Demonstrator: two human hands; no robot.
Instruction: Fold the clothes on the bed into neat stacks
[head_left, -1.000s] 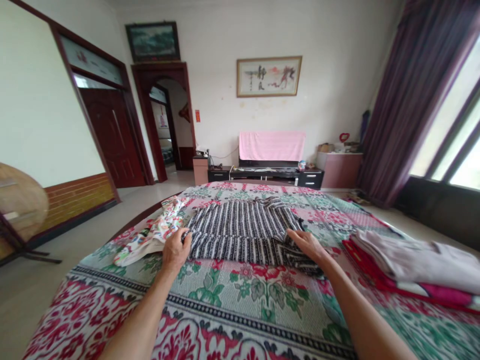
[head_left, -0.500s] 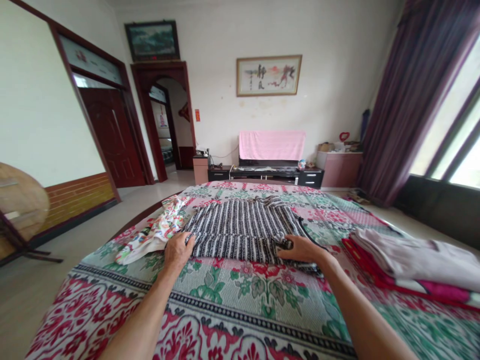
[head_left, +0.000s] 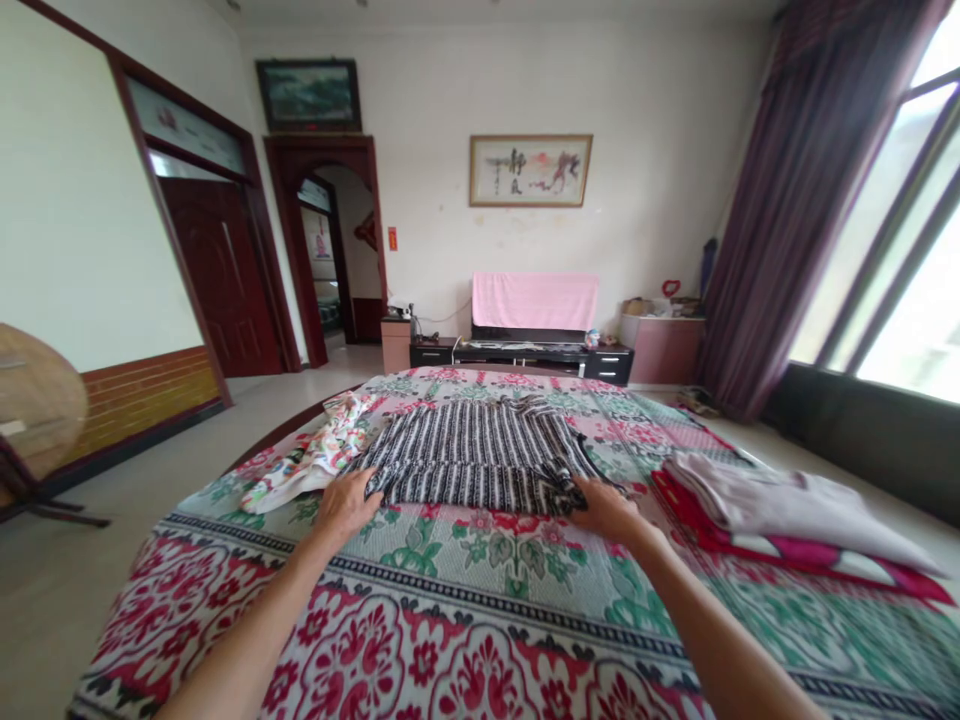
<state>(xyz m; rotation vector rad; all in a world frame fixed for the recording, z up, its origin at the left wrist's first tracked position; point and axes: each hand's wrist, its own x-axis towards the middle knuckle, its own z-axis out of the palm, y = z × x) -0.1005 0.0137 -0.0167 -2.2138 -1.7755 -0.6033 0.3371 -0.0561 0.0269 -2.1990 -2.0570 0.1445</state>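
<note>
A black-and-white striped garment [head_left: 474, 452] lies spread flat on a floral bedspread [head_left: 480, 600]. My left hand [head_left: 346, 502] grips its near left corner, fingers curled on the hem. At the near right corner, my right hand [head_left: 607, 506] pinches the bunched fabric. Both arms reach forward over the bed.
A colourful floral cloth [head_left: 315, 455] lies crumpled left of the striped garment. Folded pale and red clothes [head_left: 780, 510] are stacked on the bed's right side. Beyond the bed stand a low TV cabinet with a pink cover [head_left: 534, 300], dark doors [head_left: 225, 280] and purple curtains [head_left: 787, 200].
Both hands have slid toward me along the garment's near edge. The right hand went from lying flat on the fabric to pinching the corner. The view tilted up slightly.
</note>
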